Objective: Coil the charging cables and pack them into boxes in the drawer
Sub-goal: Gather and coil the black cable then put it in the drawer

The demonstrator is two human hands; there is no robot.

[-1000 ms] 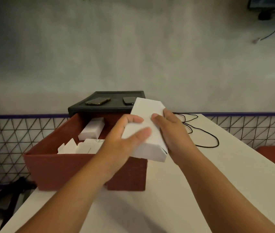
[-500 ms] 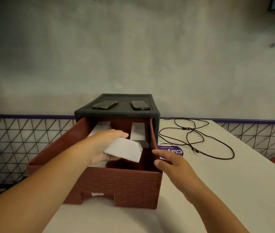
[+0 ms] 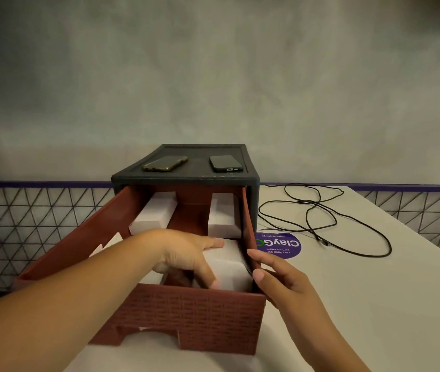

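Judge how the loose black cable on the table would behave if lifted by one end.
Probably floppy: the black cable lies in loose, irregular loops on the table, so it would likely drape rather than hold shape. Likely light, being thin. Its strands cross near the middle, so lifting one end may drag or snag the rest.

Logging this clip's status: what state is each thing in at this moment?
drawer: pulled open
front white box: closed, in drawer's front right corner
left rear box, right rear box: lying at drawer's back
black cable: uncoiled, loose on table
left phone, right phone: flat on cabinet
left hand: grips front white box
right hand: holds drawer's right wall
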